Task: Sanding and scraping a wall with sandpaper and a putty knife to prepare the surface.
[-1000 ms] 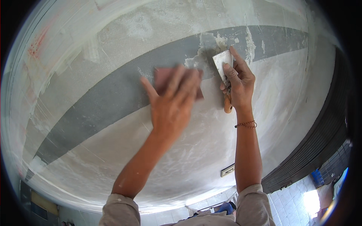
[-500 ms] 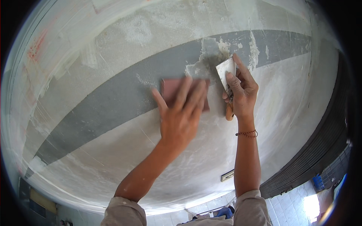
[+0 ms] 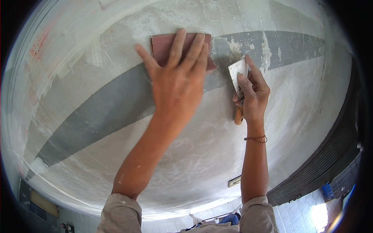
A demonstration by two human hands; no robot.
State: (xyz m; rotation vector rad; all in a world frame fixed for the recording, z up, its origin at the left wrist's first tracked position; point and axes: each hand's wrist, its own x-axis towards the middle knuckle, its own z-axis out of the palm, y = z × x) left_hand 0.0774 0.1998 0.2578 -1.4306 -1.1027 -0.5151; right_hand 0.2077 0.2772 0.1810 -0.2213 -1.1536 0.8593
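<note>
Left hand (image 3: pixel 176 85) – flat, fingers spread, not closed round anything, laid over 1 reddish-brown sheet (image 3: pixel 162 44). Sheet is against the wall (image 3: pixel 175 155), across the upper edge of the dark grey band (image 3: pixel 108 99). Right hand (image 3: pixel 256 93) – closed on 1 scraper (image 3: pixel 237 71), thumb over blade, blade up, wooden handle (image 3: pixel 239 115) down; scraper sits right of sheet, can't tell if touching wall. 1 bracelet (image 3: pixel 255 139), right wrist.

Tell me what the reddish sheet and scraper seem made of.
Reddish sheet: matt, probably abrasive paper, being thin and evenly coloured. Scraper blade: likely metal, pale, dirt-flecked, with crisp straight edges. Scraper handle: perhaps wood, smooth-looking, orange-brown.
</note>
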